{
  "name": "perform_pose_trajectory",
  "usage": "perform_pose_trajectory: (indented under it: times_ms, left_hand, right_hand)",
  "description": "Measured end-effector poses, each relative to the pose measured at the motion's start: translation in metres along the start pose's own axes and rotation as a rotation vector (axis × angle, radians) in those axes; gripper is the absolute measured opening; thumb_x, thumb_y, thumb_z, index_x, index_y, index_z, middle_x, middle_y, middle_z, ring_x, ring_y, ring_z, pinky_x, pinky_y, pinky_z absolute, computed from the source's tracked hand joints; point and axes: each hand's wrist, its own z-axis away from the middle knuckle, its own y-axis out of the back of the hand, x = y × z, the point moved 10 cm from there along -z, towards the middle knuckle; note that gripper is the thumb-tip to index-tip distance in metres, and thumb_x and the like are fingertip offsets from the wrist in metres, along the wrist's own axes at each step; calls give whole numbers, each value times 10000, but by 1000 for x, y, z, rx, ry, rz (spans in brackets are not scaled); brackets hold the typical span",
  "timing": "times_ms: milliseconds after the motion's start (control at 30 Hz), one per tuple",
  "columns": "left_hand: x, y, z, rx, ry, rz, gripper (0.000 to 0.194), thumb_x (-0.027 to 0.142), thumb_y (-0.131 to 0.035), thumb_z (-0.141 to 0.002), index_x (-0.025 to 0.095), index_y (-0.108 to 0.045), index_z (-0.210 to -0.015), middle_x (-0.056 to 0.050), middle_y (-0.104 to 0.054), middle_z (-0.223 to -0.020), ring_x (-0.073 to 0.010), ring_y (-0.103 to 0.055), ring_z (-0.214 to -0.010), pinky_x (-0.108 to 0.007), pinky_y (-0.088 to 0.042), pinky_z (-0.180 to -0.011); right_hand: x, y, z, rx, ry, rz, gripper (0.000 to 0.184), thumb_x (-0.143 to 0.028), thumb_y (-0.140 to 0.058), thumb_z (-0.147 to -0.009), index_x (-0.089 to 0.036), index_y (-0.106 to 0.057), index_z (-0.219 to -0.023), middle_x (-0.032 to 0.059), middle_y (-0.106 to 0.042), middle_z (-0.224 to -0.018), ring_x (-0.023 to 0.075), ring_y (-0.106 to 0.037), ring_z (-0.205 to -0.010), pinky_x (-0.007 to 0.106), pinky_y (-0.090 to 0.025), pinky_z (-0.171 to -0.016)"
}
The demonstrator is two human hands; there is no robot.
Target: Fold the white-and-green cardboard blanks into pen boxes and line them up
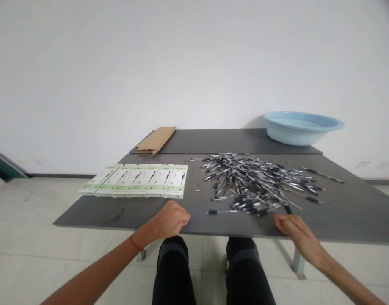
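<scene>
My left hand (169,220) is closed in a fist at the near edge of the table, with no object showing in it. Just beyond it lies a row of several white and green pen boxes (143,180), side by side. My right hand (292,226) is also closed and rests at the near edge, below a large heap of clear and black pens (248,178). One black-gripped pen (287,208) ends close by its knuckles; I cannot tell whether they touch. A single pen (224,211) lies in front of the heap, between my hands.
A flat brown paper bag (159,137) lies at the back left of the dark table (213,142). At the back right stands a light blue basin (299,131). A loose pen (324,174) lies right of the heap. Behind the table rises a white wall (194,63).
</scene>
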Motion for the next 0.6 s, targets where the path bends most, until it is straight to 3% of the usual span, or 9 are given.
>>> perform_pose_trajectory:
  times_ms: [233, 600]
  left_hand:
    - [2, 0, -1, -6, -18, 13, 135, 119, -447, -657, 212, -350, -650, 19, -453, -553, -158, -450, -552, -332, -300, -624]
    - [4, -1, -1, -40, -30, 5, 144, 146, -435, -736, 221, -351, -647, 15, -453, -550, -164, -458, -544, -329, -329, -598]
  right_hand:
    - [9, 10, 8, 127, 67, -26, 369, -434, -463, -904, -231, -532, -603, 3, -536, -593, 202, -535, -601, 304, -442, -620]
    - [22, 13, 13, 132, 97, -64, 375, -419, -504, -917, -234, -573, -599, 15, -585, -600, 225, -587, -605, 316, -461, -609]
